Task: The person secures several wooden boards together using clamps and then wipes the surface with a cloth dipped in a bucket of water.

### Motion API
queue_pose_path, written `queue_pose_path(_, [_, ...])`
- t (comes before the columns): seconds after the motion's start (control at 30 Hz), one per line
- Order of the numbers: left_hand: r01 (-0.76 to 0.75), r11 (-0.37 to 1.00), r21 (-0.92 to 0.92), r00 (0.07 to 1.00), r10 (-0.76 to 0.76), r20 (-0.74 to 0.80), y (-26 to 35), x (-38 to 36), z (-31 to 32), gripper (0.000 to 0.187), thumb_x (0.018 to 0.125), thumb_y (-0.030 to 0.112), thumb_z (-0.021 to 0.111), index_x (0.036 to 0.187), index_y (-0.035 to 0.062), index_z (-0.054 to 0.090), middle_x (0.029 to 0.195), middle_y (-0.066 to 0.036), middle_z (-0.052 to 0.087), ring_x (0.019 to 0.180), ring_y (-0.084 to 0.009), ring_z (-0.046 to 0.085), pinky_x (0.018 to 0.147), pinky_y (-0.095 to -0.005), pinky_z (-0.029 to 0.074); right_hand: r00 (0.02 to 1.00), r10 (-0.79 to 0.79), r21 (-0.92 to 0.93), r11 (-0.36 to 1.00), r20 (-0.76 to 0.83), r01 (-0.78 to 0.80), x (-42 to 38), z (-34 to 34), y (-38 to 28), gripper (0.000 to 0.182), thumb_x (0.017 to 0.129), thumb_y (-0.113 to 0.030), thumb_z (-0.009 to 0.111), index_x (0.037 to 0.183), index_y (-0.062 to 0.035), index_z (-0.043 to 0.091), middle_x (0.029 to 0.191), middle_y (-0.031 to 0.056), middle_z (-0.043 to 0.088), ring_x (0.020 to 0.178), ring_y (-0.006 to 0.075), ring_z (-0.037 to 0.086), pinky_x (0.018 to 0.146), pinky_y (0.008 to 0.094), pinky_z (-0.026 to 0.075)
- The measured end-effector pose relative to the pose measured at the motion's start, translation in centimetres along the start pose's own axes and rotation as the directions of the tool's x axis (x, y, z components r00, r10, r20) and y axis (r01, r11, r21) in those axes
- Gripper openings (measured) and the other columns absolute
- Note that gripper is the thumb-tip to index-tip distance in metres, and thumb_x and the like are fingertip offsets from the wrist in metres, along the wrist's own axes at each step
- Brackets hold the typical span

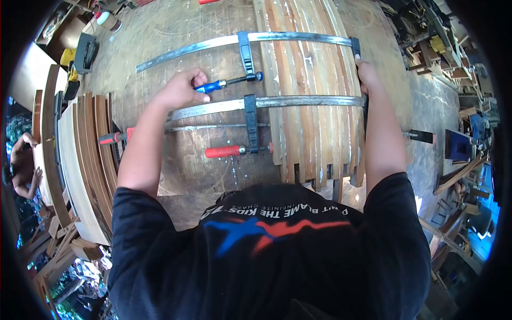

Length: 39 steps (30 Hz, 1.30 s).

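Long wood strips [309, 69] lie side by side on the workbench, with whitish streaks along their joints. Across them rests a bar clamp [298, 37] with a blue handle. My left hand [186, 88] is closed around that blue handle [210, 87], left of the strips. The clamp's screw pad stands apart from the strips' left edge. At the right edge, my right hand [367, 74] touches the clamp's fixed jaw [356, 47]; its fingers are partly hidden. Nearer my body, a second clamp [314, 101] with a red handle [225, 151] spans the strips, its pad against their edge.
Stacked boards [80, 144] stand at the left, near another person [25, 165] touching a board. A glue bottle [109, 22] is at the upper left. A red clamp handle [111, 138] lies left; a black one [422, 136] sticks out right.
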State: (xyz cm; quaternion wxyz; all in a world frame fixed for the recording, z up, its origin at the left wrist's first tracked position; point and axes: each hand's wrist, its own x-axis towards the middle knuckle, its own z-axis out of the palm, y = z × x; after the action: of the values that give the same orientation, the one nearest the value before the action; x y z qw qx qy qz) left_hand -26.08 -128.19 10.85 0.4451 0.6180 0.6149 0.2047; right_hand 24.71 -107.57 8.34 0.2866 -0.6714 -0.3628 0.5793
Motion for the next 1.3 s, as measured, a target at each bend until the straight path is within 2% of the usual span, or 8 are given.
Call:
queue_pose_path(0.27, [0.199,0.955,-0.221,0.978,-0.207,-0.010,-3.2,0.9,-2.2,0.046,0.092,0.008,0.073,0.135,0.0065,0.059,0.106,-0.003,0.070,0.094,-0.0098,0.063,0.084,-0.0269,0.051,1.000,0.014,0.025,1.000,0.022,-0.014,-0.1,0.1,0.0,0.046,0.108,-0.037,0.045,0.136,-0.0014,0.054,0.126,0.0222,0.064,0.108,0.0315,0.066,0.091,0.0480,0.055])
queue_pose_path(0.47, [-0.078,0.971,0.227,0.980,0.116,-0.162,1.3,-1.1,1.2,0.039,0.077,0.004,0.084,0.110,0.0028,0.064,0.100,-0.004,0.067,0.094,-0.0145,0.062,0.086,-0.0309,0.052,1.000,-0.002,0.015,1.000,0.020,0.002,1.1,-0.4,0.6,0.046,0.108,-0.036,0.046,0.133,0.0006,0.055,0.124,0.0216,0.064,0.107,0.0311,0.066,0.090,0.0467,0.056])
queue_pose_path(0.6, [-0.100,0.988,0.114,0.984,0.115,-0.134,0.1,0.3,0.9,0.030,0.077,-0.005,0.078,0.103,0.0021,0.062,0.095,-0.006,0.067,0.085,-0.0144,0.063,0.083,-0.0295,0.053,1.000,-0.014,0.007,1.000,-0.019,0.015,1.5,-0.5,0.7,0.047,0.108,-0.036,0.047,0.133,0.0036,0.055,0.123,0.0217,0.065,0.106,0.0312,0.066,0.090,0.0460,0.056])
queue_pose_path(0.73, [-0.070,0.994,-0.084,0.974,0.050,-0.220,-2.1,0.7,0.3,0.026,0.087,0.013,0.077,0.108,0.0035,0.065,0.093,-0.011,0.072,0.084,-0.0191,0.067,0.081,-0.0341,0.053,0.998,0.045,0.028,0.999,0.048,-0.047,0.5,-0.2,0.0,0.047,0.107,-0.034,0.049,0.134,0.0039,0.054,0.124,0.0218,0.064,0.107,0.0318,0.066,0.092,0.0471,0.056])
queue_pose_path(0.87, [-0.104,0.951,0.291,0.977,0.153,-0.149,-0.9,-0.7,0.5,0.034,0.082,0.024,0.084,0.107,0.0068,0.068,0.086,-0.009,0.068,0.079,-0.0192,0.062,0.075,-0.0339,0.050,1.000,-0.005,0.024,1.000,0.012,0.004,0.1,-0.1,0.0,0.047,0.107,-0.034,0.048,0.133,0.0040,0.054,0.124,0.0219,0.064,0.106,0.0323,0.066,0.091,0.0480,0.056])
queue_pose_path(1.0, [-0.138,0.963,0.230,0.978,0.169,-0.120,-1.2,0.2,0.7,0.035,0.079,0.019,0.085,0.107,0.0080,0.069,0.077,-0.003,0.061,0.071,-0.0172,0.057,0.071,-0.0342,0.048,1.000,-0.001,0.020,1.000,0.014,0.001,1.1,-0.5,0.4,0.047,0.107,-0.034,0.048,0.133,0.0043,0.054,0.124,0.0220,0.064,0.105,0.0326,0.067,0.091,0.0478,0.056])
queue_pose_path(1.23, [0.154,0.984,0.090,0.987,-0.149,-0.064,-2.4,0.8,-1.7,0.037,0.089,0.012,0.077,0.123,0.0081,0.063,0.079,0.003,0.061,0.077,-0.0094,0.056,0.075,-0.0270,0.049,0.999,-0.029,0.003,1.000,0.015,0.029,-0.1,0.0,0.0,0.046,0.107,-0.029,0.048,0.131,0.0097,0.053,0.126,0.0271,0.063,0.108,0.0342,0.068,0.089,0.0468,0.058])
queue_pose_path(1.3, [-0.067,0.993,0.095,0.989,0.079,-0.129,-3.3,0.5,-0.4,0.038,0.086,0.014,0.079,0.120,0.0078,0.064,0.083,0.001,0.065,0.079,-0.0115,0.060,0.078,-0.0293,0.050,1.000,-0.013,0.010,1.000,-0.010,0.013,-1.0,0.7,-0.5,0.046,0.107,-0.032,0.048,0.132,0.0062,0.054,0.126,0.0245,0.063,0.107,0.0333,0.067,0.090,0.0475,0.057])
